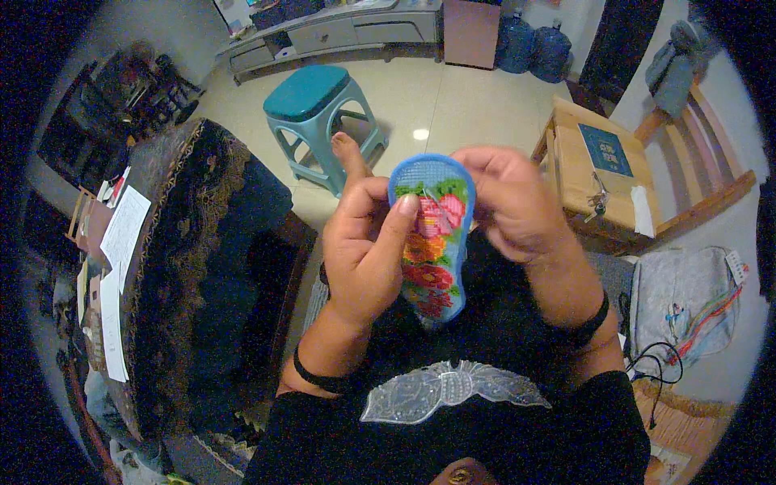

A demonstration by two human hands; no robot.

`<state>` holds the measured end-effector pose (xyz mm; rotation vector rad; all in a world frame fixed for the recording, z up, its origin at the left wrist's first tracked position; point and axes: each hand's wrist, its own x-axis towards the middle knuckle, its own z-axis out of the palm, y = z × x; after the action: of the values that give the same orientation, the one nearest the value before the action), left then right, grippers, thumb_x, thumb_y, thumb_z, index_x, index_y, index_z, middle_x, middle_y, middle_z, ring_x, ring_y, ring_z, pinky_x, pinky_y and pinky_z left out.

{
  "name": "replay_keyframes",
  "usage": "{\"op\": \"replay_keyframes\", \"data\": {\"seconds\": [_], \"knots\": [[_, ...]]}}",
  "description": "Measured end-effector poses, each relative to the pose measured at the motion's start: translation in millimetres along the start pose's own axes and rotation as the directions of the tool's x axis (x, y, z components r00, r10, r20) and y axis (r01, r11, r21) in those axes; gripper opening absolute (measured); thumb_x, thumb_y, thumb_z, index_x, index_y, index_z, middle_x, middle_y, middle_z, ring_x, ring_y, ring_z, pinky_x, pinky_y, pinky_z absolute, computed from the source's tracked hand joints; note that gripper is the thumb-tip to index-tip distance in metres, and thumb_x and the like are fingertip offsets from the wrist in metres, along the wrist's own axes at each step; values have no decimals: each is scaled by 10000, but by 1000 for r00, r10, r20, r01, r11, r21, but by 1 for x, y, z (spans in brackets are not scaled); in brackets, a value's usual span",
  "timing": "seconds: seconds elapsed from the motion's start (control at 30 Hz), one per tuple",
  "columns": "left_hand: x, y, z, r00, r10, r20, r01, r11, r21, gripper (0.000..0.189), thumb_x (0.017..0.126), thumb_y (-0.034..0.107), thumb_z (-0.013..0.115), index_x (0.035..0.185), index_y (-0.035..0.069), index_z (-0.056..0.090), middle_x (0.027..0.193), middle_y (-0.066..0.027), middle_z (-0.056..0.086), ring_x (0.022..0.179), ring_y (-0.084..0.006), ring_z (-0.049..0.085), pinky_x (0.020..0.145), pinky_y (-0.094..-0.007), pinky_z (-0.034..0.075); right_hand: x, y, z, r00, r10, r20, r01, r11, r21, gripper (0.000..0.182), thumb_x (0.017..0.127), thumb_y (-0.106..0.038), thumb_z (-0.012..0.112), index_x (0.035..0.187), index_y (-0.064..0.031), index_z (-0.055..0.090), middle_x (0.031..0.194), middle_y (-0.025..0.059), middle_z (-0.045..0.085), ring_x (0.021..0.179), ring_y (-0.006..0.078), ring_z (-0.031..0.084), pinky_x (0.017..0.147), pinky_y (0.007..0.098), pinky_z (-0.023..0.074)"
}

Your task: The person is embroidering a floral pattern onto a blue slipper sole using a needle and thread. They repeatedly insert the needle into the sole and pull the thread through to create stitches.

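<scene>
An embroidered insole (431, 260) with a blue edge and pink, orange and red flowers is held upright in front of my chest. My left hand (370, 248) grips its left edge, the thumb lying on the stitched face. What looks like a needle (431, 197) lies across the upper flowers. Beside the upper right edge is my right hand (509, 203), slightly blurred, its fingers bent and partly behind the insole. Whether those fingers hold thread or the insole's edge cannot be told.
A teal plastic stool (309, 94) stands ahead, with a bare foot against it. At right, a wooden chair (564, 133) bears keys and a booklet. Coloured thread (706, 324) lies on a grey cloth (652, 291), near black cables. A dark cloth-covered table (182, 254) with papers is at left.
</scene>
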<state>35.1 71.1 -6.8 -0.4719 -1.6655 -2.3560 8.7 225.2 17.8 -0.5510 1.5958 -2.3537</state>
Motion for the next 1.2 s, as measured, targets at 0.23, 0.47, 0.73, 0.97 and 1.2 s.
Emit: {"op": "replay_keyframes", "data": {"seconds": [0.23,0.47,0.73,0.97,1.2], "knots": [[3,-10,0,998,1,58,2,998,-60,76,815,26,475,830,-26,527,1376,-218,51,893,-58,507,722,-204,407,5,18,7,996,-85,35,58,878,475,176,832,-140,488,901,15,534,863,115,596,745,175,585,734,288,476],[15,2,-15,997,39,-63,-61,910,-410,124,824,52,460,939,8,476,840,-85,570,718,-150,559,681,-265,454,-5,-28,-38,921,-377,-97,312,565,763,91,879,-97,365,871,-13,400,578,0,330,453,81,306,451,215,330],[28,35,-86,928,37,-371,-236,829,-507,86,870,104,377,831,47,428,684,-28,418,521,-80,356,432,-189,316,-31,-38,-192,418,-416,-808,434,873,-225,139,853,-117,448,728,-59,431,524,-33,279,406,59,246,363,199,220],[33,-3,-69,941,18,338,273,547,-792,219,835,233,408,925,37,445,611,-14,360,476,-118,354,431,-238,306,-33,-38,-166,342,-595,-727,344,799,-493,97,830,-114,504,834,-18,492,549,-34,344,428,61,291,400,185,268],[23,-46,-23,649,250,719,727,77,-683,290,817,318,430,908,43,405,595,-36,366,471,-122,372,437,-239,297,-27,-23,14,789,-560,-254,256,675,-692,99,846,-98,482,910,-29,511,619,17,504,487,77,450,442,202,374]]}}
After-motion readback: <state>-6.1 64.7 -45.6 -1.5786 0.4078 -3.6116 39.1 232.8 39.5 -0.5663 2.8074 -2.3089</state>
